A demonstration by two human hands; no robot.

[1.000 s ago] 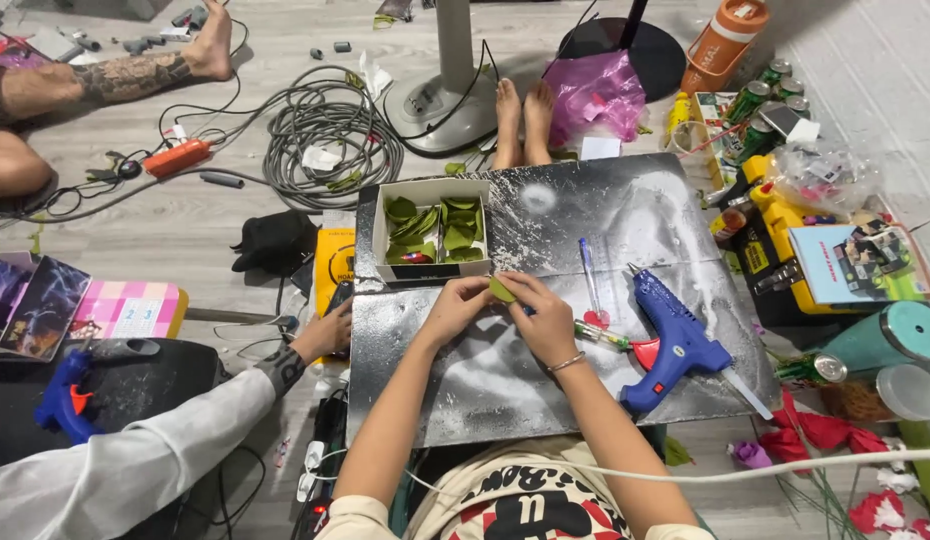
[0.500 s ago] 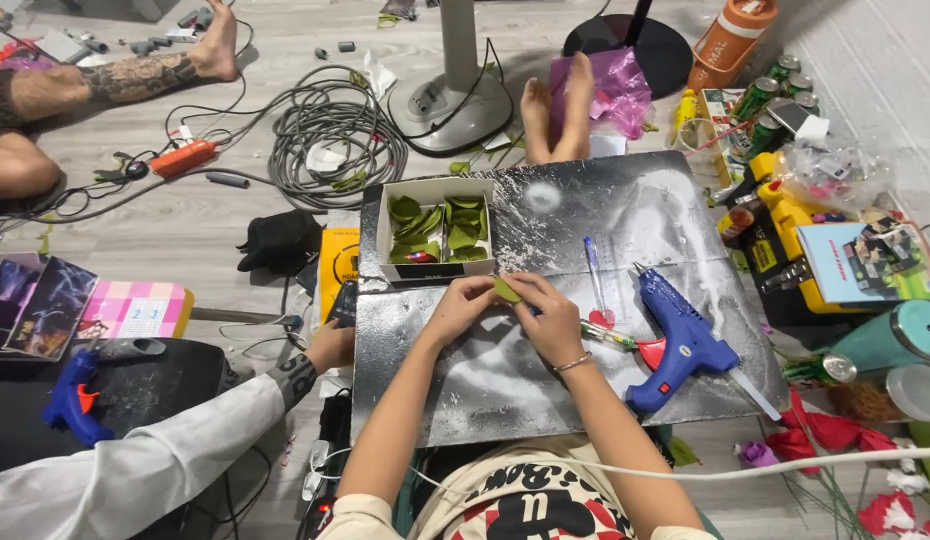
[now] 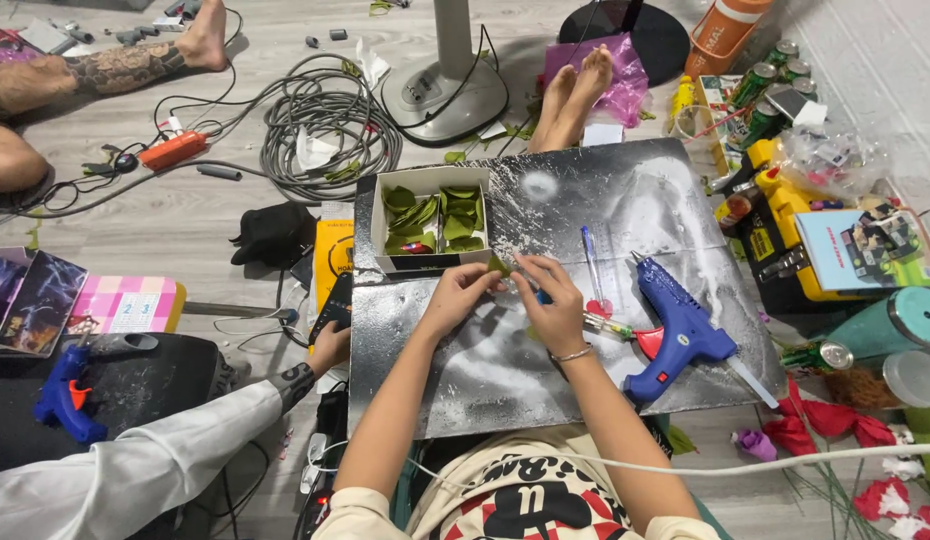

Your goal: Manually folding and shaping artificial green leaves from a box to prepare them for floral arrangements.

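A small green leaf piece (image 3: pixel 499 266) is pinched between the fingers of the left hand (image 3: pixel 455 295) and the right hand (image 3: pixel 553 305), just under the white box (image 3: pixel 430 221) of green leaves. Both hands are held over a shiny dark board (image 3: pixel 585 205) laid on a grey wooden floor (image 3: pixel 185 215). A blue glue gun (image 3: pixel 677 332) is lying on the board near the right hand. Grey cables (image 3: pixel 320 125) and a fan base (image 3: pixel 445 92) are seen further back. Another person's white sleeve (image 3: pixel 135 470) is stretched in beside the board.
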